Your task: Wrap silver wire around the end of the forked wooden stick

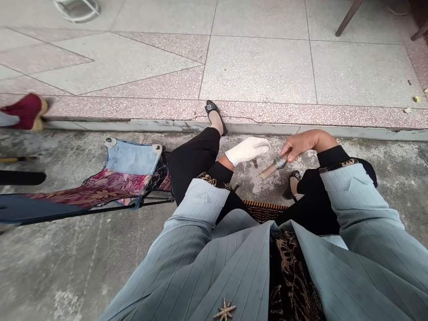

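A short wooden stick (268,171) wound near one end with thin metal wire (279,163) is in my bare right hand (298,146), its fingers and thumb closed around the wound end. The bare end of the stick slants down to the left. My left hand (249,150) wears a white knit glove and is just left of the stick, fingers pressed together and bent at the tips. Fine wire strands run between these fingertips and the winding. Below the left hand, a small brown object (255,162) shows, too small to name.
I sit on a woven wicker seat (265,210), feet apart beside a low raised step (167,126). A folding fabric chair (129,178) stands to my left. Another person's red shoe (25,111) is at the far left. Furniture legs (348,18) stand at the upper right.
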`<state>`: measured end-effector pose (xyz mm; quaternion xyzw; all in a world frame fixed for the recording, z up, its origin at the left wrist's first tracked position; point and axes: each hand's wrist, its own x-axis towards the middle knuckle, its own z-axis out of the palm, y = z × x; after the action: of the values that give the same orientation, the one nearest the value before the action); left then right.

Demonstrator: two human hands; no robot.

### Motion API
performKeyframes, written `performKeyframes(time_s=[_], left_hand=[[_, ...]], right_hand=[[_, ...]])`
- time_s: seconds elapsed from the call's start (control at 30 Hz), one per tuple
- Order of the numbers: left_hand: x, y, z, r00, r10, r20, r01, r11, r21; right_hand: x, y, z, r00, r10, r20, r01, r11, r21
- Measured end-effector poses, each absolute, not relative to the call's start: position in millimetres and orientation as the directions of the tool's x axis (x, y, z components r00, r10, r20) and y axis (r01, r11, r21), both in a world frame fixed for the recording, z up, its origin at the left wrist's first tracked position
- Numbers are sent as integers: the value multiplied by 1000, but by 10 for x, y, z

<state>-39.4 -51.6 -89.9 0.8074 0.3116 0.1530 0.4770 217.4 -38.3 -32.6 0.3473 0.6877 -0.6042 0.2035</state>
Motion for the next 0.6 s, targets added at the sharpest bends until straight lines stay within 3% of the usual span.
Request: performKeyframes(time_s=[0.03, 0.1, 0.17, 0.27, 0.33, 0.4, 0.5, 0.6], left_hand=[[-390, -513, -901, 742, 669, -38, 309, -292, 905], [-381, -508, -904, 684, 730, -8, 188, -165, 968], [-375, -509, -908, 628, 778, -2, 80, -62, 995], [-373, -526, -912, 657, 753, -32, 32, 15, 999], [-369, -548, -907, 711, 700, -62, 66, 21, 998], [-363, -572, -891, 753, 652, -88, 99, 20, 995], [-365, -590, -865, 780, 618, -98, 105, 25, 994], [-390, -576, -871, 778, 621, -97, 131, -8, 991]], right_hand=[[2187, -404, -282, -738, 264, -621, 638, -24, -770], [2226, -430, -174, -748, 524, -408, 433, -81, -898], [2261, -429, -82, -565, 805, -181, 215, -68, -974], [2267, -383, -64, -223, 974, -42, 111, -18, -994], [2240, -341, -131, -81, 993, -81, 218, -62, -974], [2205, -306, -219, 11, 989, -145, 431, -135, -892], [2162, -283, -303, 4, 974, -228, 778, -146, -611], [2134, -288, -296, -94, 938, -334, 934, -33, -356]])
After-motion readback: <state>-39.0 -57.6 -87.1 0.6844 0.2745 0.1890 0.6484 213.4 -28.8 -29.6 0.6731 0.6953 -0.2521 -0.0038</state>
